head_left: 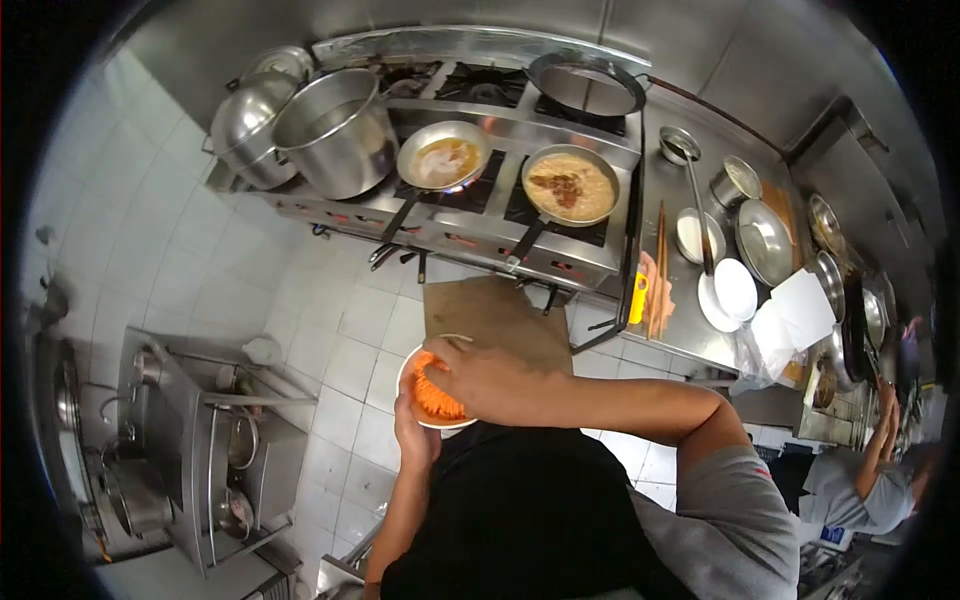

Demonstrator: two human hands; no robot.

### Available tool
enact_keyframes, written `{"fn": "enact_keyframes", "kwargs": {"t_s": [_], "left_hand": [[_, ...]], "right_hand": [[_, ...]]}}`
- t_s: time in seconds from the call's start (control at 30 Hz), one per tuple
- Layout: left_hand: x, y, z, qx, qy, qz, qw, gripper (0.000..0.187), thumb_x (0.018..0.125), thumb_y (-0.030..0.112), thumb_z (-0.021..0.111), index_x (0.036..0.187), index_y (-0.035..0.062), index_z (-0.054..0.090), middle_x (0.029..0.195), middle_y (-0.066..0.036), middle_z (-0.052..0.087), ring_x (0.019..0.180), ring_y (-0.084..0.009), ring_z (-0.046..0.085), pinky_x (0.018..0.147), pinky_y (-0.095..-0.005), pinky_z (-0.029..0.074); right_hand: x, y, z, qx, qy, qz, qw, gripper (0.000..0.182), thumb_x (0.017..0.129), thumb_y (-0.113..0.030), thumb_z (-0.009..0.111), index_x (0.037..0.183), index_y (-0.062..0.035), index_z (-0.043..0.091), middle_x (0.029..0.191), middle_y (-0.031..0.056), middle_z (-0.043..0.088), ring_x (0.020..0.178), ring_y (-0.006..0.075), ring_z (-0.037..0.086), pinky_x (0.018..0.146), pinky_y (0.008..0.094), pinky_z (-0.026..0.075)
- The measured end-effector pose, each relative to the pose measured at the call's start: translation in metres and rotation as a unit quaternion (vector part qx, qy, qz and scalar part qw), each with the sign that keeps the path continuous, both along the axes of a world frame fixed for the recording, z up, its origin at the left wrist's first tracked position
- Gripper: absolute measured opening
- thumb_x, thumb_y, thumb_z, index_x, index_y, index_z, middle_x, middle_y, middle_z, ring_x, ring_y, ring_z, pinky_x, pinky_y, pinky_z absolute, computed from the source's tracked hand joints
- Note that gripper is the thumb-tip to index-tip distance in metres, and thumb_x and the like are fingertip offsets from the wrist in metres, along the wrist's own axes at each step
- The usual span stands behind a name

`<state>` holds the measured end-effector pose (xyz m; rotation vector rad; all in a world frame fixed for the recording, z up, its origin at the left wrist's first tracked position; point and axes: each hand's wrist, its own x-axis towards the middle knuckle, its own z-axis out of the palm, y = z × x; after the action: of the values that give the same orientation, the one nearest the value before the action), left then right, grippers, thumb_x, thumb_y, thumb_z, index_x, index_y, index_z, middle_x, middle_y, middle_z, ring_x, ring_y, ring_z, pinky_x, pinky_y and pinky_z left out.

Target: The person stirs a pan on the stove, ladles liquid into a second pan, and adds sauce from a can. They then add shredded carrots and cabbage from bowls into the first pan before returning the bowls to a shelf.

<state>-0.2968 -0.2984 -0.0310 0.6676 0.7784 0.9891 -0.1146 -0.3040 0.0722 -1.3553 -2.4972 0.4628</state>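
Note:
In front of my apron, my left hand (413, 428) grips a white bowl (459, 425) from its left side. Orange shreds that look like grated carrot (436, 399) fill the bowl. My right hand (482, 380) reaches over the rim with its fingers curled down into the shreds; the fingertips are partly hidden. Beyond the bowl, a frying pan (440, 165) with yellow, whitish-frothing contents stands over a lit flame. To its right, another frying pan (569, 190) holds a pale, thick mixture with a reddish-brown patch in its middle.
Large stockpots (340, 140) stand at the stove's left end. Pan handles stick out over the stove's front edge. A steel counter (680, 300) at right carries bowls, a ladle (696, 205) and chopsticks (658, 270). A co-worker (860, 485) stands far right.

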Motion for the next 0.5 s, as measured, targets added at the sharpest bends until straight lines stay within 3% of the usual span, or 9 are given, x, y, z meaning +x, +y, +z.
{"fn": "enact_keyframes", "kwargs": {"t_s": [0.13, 0.17, 0.23, 0.33, 0.4, 0.5], "left_hand": [[0.029, 0.035, -0.013, 0.020, 0.044, -0.081, 0.996, 0.058, 0.103, 0.042, 0.032, 0.141, -0.0012, 0.034, 0.138, -0.018, 0.046, 0.130, -0.0279, 0.044, 0.109, -0.0429, 0.035], [0.036, 0.044, -0.016, -0.016, 0.025, -0.058, 0.998, 0.049, 0.104, 0.035, 0.038, 0.133, -0.0043, 0.044, 0.131, -0.015, 0.052, 0.123, -0.0233, 0.050, 0.105, -0.0381, 0.039], [0.046, 0.061, -0.020, -0.037, 0.010, -0.080, 0.996, 0.049, 0.104, 0.035, 0.038, 0.133, -0.0047, 0.044, 0.130, -0.015, 0.052, 0.122, -0.0230, 0.051, 0.105, -0.0379, 0.039], [0.061, 0.093, -0.035, -0.078, -0.004, -0.114, 0.990, 0.048, 0.104, 0.034, 0.037, 0.132, -0.0050, 0.045, 0.129, -0.015, 0.053, 0.120, -0.0220, 0.052, 0.104, -0.0369, 0.040], [0.070, 0.117, -0.042, -0.064, -0.010, -0.192, 0.979, 0.048, 0.104, 0.034, 0.037, 0.131, -0.0051, 0.046, 0.128, -0.015, 0.054, 0.120, -0.0219, 0.052, 0.103, -0.0365, 0.040], [0.086, 0.154, -0.054, -0.053, -0.047, -0.249, 0.966, 0.049, 0.104, 0.034, 0.038, 0.131, -0.0053, 0.046, 0.127, -0.015, 0.055, 0.119, -0.0217, 0.053, 0.102, -0.0356, 0.041]], "right_hand": [[0.027, 0.017, -0.017, -0.072, -0.032, -0.076, 0.994, 0.052, 0.075, -0.010, 0.067, 0.124, 0.0018, 0.054, 0.124, 0.0189, 0.050, 0.117, 0.0351, 0.052, 0.097, 0.0393, 0.048], [0.032, 0.023, -0.024, -0.009, -0.020, -0.074, 0.997, 0.051, 0.076, -0.011, 0.067, 0.123, 0.0026, 0.054, 0.122, 0.0206, 0.051, 0.115, 0.0356, 0.054, 0.096, 0.0403, 0.049], [0.037, 0.034, -0.035, 0.049, -0.010, -0.079, 0.996, 0.050, 0.077, -0.013, 0.068, 0.123, 0.0034, 0.055, 0.120, 0.0222, 0.052, 0.113, 0.0361, 0.056, 0.095, 0.0413, 0.050], [0.047, 0.064, -0.035, -0.043, -0.081, -0.105, 0.990, 0.052, 0.078, -0.016, 0.067, 0.127, -0.0024, 0.054, 0.121, 0.0222, 0.052, 0.111, 0.0360, 0.057, 0.094, 0.0411, 0.050], [0.050, 0.075, -0.041, -0.095, -0.090, -0.119, 0.984, 0.060, 0.069, -0.014, 0.072, 0.126, -0.0106, 0.057, 0.120, 0.0172, 0.052, 0.110, 0.0337, 0.055, 0.091, 0.0400, 0.050], [0.064, 0.091, -0.058, -0.039, -0.059, -0.160, 0.985, 0.059, 0.068, -0.016, 0.073, 0.125, -0.0154, 0.058, 0.119, 0.0170, 0.052, 0.110, 0.0351, 0.055, 0.091, 0.0408, 0.050]]}}
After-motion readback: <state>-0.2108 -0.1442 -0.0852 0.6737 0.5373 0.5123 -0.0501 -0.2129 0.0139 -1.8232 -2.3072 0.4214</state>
